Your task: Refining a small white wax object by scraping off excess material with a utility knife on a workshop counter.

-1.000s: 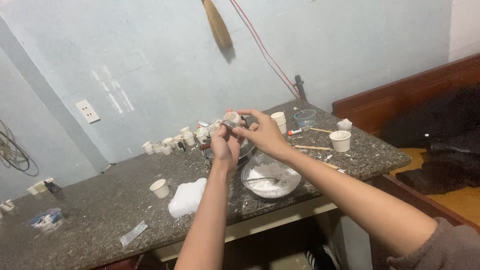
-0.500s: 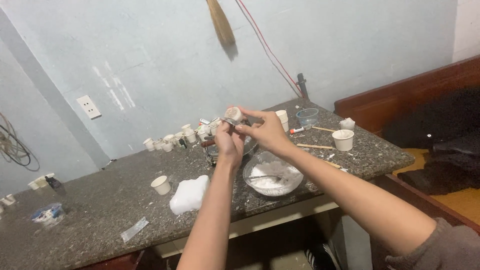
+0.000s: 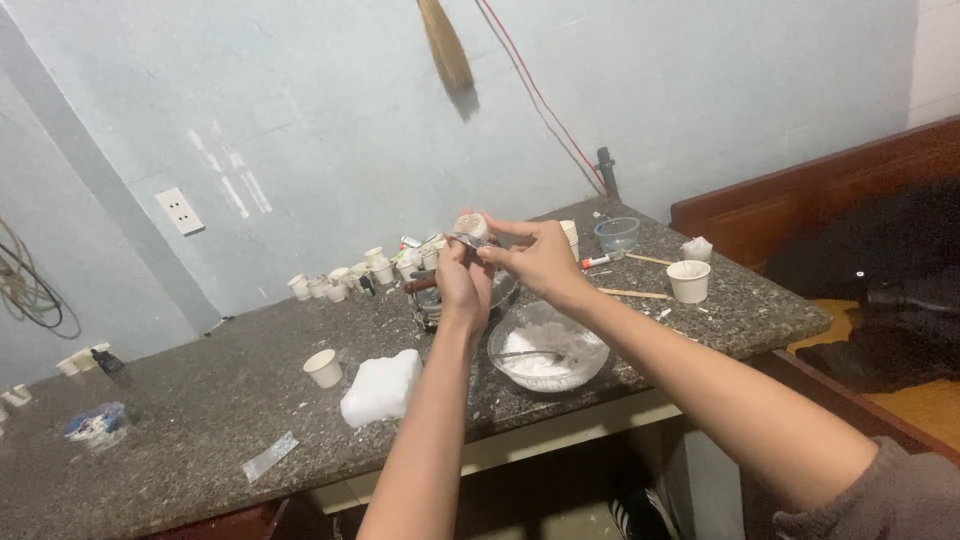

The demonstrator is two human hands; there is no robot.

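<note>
A small round whitish cup (image 3: 470, 227), filled with pale material, is held closed in the left grip (image 3: 462, 283) and right grip (image 3: 540, 260), at twelve o'clock above the bowl of white powder (image 3: 548, 345).

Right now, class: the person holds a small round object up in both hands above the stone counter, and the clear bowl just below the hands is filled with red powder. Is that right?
Not quite. The head view shows the clear bowl holding white powder, not red. The rest stands: the left hand and right hand hold a small round object up above the stone counter.
</note>
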